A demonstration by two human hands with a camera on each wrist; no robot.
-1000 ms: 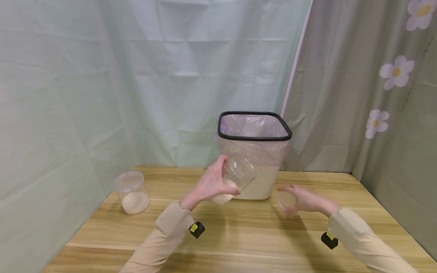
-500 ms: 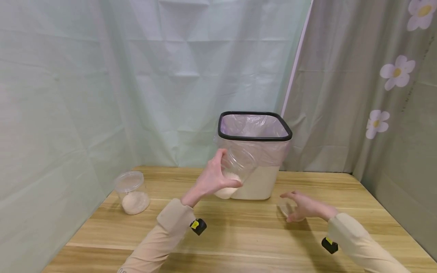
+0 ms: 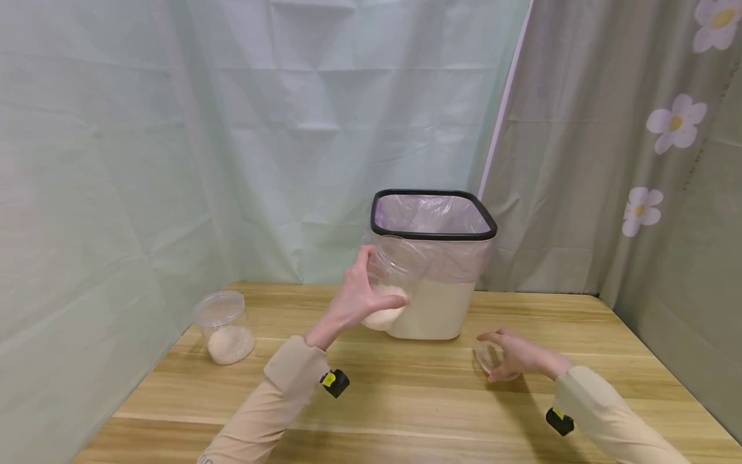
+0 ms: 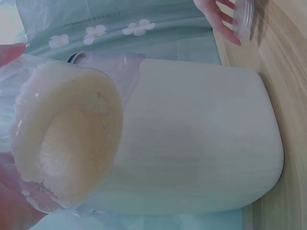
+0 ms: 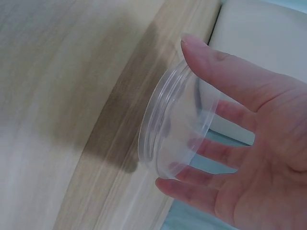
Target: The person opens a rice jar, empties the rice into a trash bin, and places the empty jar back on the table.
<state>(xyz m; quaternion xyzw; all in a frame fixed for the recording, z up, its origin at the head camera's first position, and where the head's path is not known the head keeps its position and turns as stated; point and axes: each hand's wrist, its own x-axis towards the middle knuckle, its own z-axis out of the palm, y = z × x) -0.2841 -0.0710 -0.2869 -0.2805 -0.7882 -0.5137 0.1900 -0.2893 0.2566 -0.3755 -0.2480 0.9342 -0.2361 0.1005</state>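
My left hand (image 3: 350, 299) grips a clear plastic jar (image 3: 400, 258), thumb and fingers on either side of it. The jar tilts in front of the bin, with pale, grainy contents (image 4: 72, 143) settled at its bottom. Held low over the table on the right is a clear round lid (image 5: 168, 120), pinched at its edge between the thumb and fingers of my right hand (image 3: 524, 356). Its rim faces the table in the right wrist view. A second jar (image 3: 226, 328), lidded and partly filled with similar contents, stands upright at the table's left.
Behind the left hand stands a white bin (image 3: 431, 309) with a black rim (image 3: 435, 236) and a translucent liner bag. Pale curtains (image 3: 278, 148) hang behind and beside the wooden table (image 3: 417, 406).
My left hand has raised the jar slightly and shifted it left, and its tilt has lessened. My right hand has come down a little with the lid.
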